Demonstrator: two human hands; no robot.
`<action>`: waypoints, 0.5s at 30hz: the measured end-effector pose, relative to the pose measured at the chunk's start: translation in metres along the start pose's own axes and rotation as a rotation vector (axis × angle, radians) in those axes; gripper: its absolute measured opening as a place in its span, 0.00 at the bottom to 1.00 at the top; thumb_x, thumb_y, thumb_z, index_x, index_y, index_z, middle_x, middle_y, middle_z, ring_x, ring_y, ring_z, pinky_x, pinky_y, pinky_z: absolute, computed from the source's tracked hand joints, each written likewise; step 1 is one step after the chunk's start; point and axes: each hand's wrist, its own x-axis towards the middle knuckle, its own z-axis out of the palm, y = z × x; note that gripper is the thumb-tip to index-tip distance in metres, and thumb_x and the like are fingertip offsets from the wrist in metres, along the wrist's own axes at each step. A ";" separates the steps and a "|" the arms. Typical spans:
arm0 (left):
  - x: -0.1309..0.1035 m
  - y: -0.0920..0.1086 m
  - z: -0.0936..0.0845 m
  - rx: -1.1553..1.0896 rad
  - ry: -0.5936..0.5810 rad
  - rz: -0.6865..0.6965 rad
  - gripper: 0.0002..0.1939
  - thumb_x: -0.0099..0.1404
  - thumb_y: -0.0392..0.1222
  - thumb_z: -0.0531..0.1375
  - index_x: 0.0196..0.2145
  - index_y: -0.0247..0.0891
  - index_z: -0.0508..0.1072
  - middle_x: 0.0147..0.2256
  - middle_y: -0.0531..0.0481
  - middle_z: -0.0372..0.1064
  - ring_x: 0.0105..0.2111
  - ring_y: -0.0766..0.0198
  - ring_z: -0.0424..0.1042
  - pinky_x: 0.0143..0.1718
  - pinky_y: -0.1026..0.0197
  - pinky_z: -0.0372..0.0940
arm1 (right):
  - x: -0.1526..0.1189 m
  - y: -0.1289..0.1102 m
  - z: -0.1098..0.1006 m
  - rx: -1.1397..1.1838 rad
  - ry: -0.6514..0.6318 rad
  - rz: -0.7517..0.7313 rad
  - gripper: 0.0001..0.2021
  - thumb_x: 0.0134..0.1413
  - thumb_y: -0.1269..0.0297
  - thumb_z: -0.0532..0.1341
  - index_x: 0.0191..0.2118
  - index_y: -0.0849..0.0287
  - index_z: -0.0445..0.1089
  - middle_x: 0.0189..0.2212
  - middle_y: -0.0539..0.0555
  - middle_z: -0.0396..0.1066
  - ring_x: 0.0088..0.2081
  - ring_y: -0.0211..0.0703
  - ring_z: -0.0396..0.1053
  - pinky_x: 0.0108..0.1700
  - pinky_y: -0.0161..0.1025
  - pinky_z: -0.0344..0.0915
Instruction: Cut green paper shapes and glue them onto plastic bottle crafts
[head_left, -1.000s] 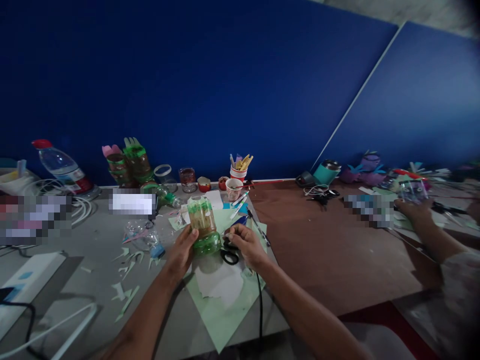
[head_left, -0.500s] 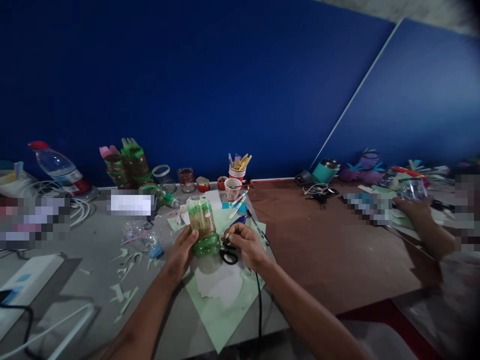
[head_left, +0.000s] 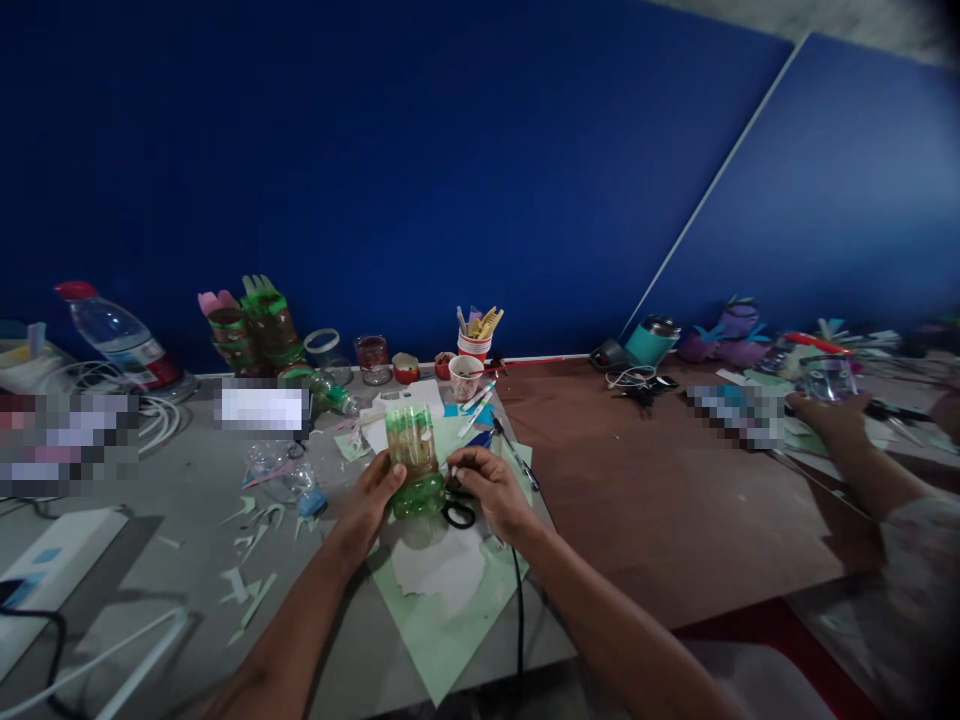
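Note:
My left hand (head_left: 373, 497) is closed around the side of a cut plastic bottle (head_left: 414, 462), painted green at the rim and base and brownish in the middle. The bottle is held nearly upright above the papers. Just to its right, my right hand (head_left: 489, 487) has thumb and fingers pinched together; a small pale bit shows at the fingertips, too small to name. Black-handled scissors (head_left: 460, 515) lie below the pinched fingers, partly hidden. Beneath the bottle are a torn white paper piece (head_left: 442, 572) and a light green sheet (head_left: 431, 650).
Paper scraps (head_left: 247, 590) and a crumpled clear bottle (head_left: 277, 465) lie to the left. Paper cups (head_left: 466, 378) and painted bottle pieces (head_left: 271, 330) stand along the blue wall. A black cable (head_left: 519, 620) hangs near my right forearm. Another person's hand (head_left: 829, 415) holds a clear container at right.
The cut bottle has shifted slightly right and stands a little straighter, with my left hand moving along with it. My right hand stays pinched in almost the same place.

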 end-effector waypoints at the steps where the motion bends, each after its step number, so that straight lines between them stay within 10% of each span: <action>1: 0.000 0.000 -0.001 0.011 0.001 0.007 0.22 0.54 0.50 0.65 0.47 0.42 0.73 0.45 0.45 0.74 0.46 0.52 0.71 0.45 0.55 0.66 | 0.000 0.001 -0.001 -0.012 0.005 -0.004 0.08 0.43 0.64 0.64 0.33 0.57 0.72 0.25 0.47 0.69 0.26 0.34 0.65 0.31 0.33 0.59; 15: 0.002 -0.005 -0.003 0.082 -0.033 0.022 0.26 0.57 0.52 0.62 0.50 0.38 0.68 0.47 0.43 0.73 0.48 0.52 0.70 0.48 0.54 0.65 | 0.001 -0.007 0.001 0.033 0.097 -0.069 0.06 0.42 0.64 0.66 0.30 0.58 0.72 0.23 0.47 0.70 0.21 0.32 0.65 0.26 0.31 0.60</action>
